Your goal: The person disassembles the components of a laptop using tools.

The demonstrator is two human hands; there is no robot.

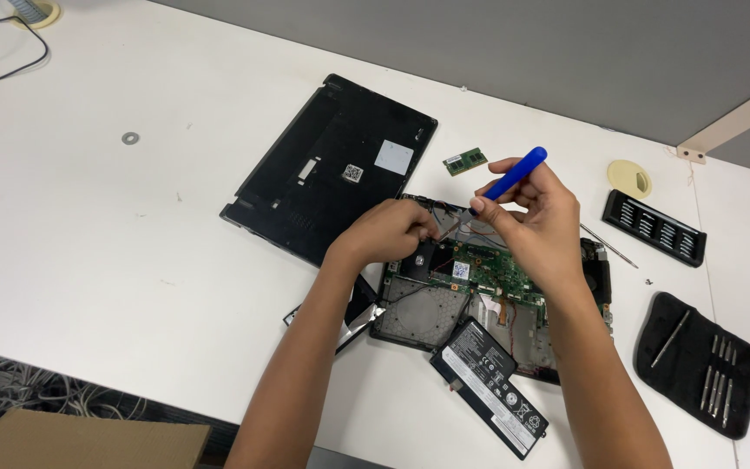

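Both hands over opened laptop (488, 287), frame centre, on white tabletop (88, 243).
Right hand (536, 217) gripped blue pry tool (514, 174); left hand (388, 230) curled closed, pinching at the laptop's rear edge.

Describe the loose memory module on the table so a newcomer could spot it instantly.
Start at the removed black bottom cover lying on the white table. Just off its right corner lies the memory module, a small flat green rectangular board. Nothing else loose on the table is green.
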